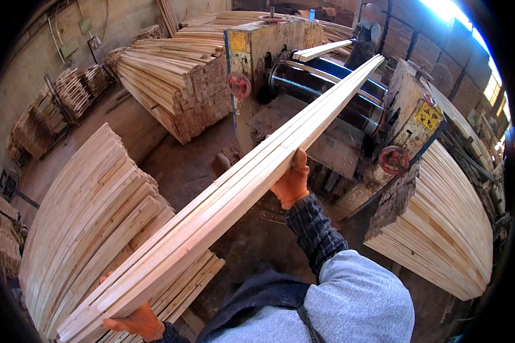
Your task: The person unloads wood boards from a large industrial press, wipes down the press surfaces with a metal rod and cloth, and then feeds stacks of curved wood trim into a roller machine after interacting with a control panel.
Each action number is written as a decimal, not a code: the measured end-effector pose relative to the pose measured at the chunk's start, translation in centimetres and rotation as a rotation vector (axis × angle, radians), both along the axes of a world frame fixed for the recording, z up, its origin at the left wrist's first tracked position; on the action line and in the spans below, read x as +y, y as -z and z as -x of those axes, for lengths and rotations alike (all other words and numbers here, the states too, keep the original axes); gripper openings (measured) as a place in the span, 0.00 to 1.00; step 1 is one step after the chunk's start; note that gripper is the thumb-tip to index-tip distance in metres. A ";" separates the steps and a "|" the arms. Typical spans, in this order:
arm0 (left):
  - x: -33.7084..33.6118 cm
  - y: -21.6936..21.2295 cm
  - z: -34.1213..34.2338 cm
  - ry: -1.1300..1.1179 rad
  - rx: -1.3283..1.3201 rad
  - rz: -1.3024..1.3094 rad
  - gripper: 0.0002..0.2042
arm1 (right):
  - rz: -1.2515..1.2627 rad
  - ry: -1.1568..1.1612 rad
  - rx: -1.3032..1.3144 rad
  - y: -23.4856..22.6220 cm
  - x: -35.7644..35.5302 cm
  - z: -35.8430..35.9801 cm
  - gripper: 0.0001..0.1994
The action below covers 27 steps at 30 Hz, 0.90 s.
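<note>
A bundle of long pale wooden strips (234,191) slants across the view from the near left to the far right, held in both my gloved hands. My left hand (137,324), in an orange glove, grips the bundle close to its near end, with fingertips showing on the far side. Farther along, my right hand (292,180), also in an orange glove, clasps the bundle from its right side, thumb up against the edge. The bundle's far end reaches over the dark rollers (326,94) of a roller machine; whether it touches them I cannot tell.
Stacks of wooden strips stand at the left (86,223), far left (177,80) and right (440,223). The machine's side frames carry red handwheels (238,85) and yellow labels. Behind it stands another person (367,37), beside more strips (323,50) lying on the machine.
</note>
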<state>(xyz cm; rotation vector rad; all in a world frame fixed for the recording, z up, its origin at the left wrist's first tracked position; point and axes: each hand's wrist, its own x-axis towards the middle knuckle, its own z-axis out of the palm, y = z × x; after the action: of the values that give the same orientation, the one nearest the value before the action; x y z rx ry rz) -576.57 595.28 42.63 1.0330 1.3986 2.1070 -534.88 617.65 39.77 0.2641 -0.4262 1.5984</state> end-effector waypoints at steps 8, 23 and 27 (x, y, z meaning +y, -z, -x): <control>0.5 -0.7 -2.6 0.018 -0.342 -0.241 0.37 | -0.063 -0.041 0.071 0.6 0.7 -1.3 0.31; -3.7 7.7 4.2 -1.432 1.856 0.806 0.58 | -0.041 0.035 -0.005 -1.7 2.7 -6.1 0.35; -2.7 3.0 -0.2 -1.569 2.004 0.679 0.50 | -0.020 0.127 -0.049 -2.0 3.4 -8.8 0.36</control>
<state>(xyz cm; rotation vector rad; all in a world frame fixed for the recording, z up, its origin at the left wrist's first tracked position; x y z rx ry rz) -576.42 592.58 39.64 -0.6996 -1.5323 0.2056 -526.08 621.07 41.78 0.2091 -0.4881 1.4793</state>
